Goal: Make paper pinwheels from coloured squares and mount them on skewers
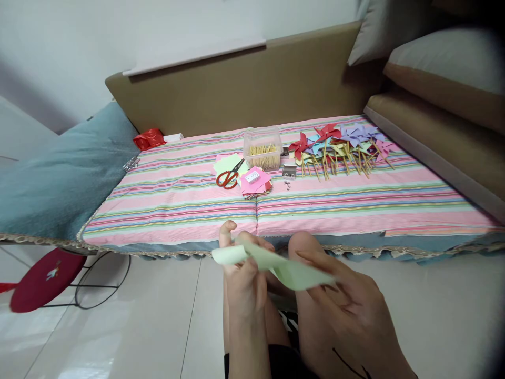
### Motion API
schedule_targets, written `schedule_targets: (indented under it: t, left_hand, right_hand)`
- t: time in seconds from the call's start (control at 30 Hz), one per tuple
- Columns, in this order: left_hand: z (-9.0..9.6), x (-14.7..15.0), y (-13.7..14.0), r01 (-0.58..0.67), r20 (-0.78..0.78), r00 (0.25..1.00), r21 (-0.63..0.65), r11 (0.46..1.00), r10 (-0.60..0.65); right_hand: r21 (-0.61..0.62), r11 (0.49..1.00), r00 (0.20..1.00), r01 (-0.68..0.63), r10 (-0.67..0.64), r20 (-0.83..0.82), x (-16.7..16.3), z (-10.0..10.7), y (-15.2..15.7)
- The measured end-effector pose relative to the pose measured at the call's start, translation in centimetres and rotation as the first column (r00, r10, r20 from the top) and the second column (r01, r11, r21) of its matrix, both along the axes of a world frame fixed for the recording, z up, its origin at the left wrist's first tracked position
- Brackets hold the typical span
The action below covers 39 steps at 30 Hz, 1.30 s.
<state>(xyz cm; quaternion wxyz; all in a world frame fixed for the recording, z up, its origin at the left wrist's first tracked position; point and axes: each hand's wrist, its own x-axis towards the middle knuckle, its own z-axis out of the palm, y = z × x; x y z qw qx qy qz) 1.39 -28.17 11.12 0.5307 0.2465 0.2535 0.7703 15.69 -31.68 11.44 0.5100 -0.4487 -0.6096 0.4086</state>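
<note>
A pale green sheet of paper (295, 271) is held up over my lap, its left part curled over and its right end tapering to a point. My left hand (246, 276) pinches the curled part, with the thumb in front and one finger raised. At the right end, the thumb and fingers of my right hand (351, 300) close on the paper's corner; part of that grip is hidden. Beyond both hands, on the striped cloth, lie red-handled scissors (228, 179) and a stack of coloured paper squares (256, 184).
A clear plastic box (252, 136) of thin wooden sticks stands behind the paper stack. Beside it sits a small open box (289, 171) with tiny metal pieces nearby. Several paper pinwheels (339, 145) lie in a heap at the right. A red stool (49, 279) stands at lower left.
</note>
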Motion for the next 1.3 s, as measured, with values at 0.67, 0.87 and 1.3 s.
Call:
schedule_targets:
  t: [0.67, 0.87, 1.3]
  left_hand:
    - [-0.2, -0.7, 1.0, -0.131, -0.19, 0.98, -0.365, 0.922, 0.064]
    - [-0.9, -1.3, 1.0, -0.109, -0.263, 0.965, -0.379, 0.919, 0.005]
    - [-1.7, 0.1, 1.7, -0.081, -0.248, 0.968, -0.432, 0.898, -0.032]
  right_hand:
    - [-0.368, 0.898, 0.963, -0.242, 0.268, 0.021, 2.3, -4.3, 2.4]
    - [-0.38, 0.891, 0.965, -0.247, 0.264, -0.007, 2.5, -4.3, 2.6]
    - [-0.397, 0.88, 0.962, -0.259, 0.271, -0.026, 2.1, -4.4, 2.9]
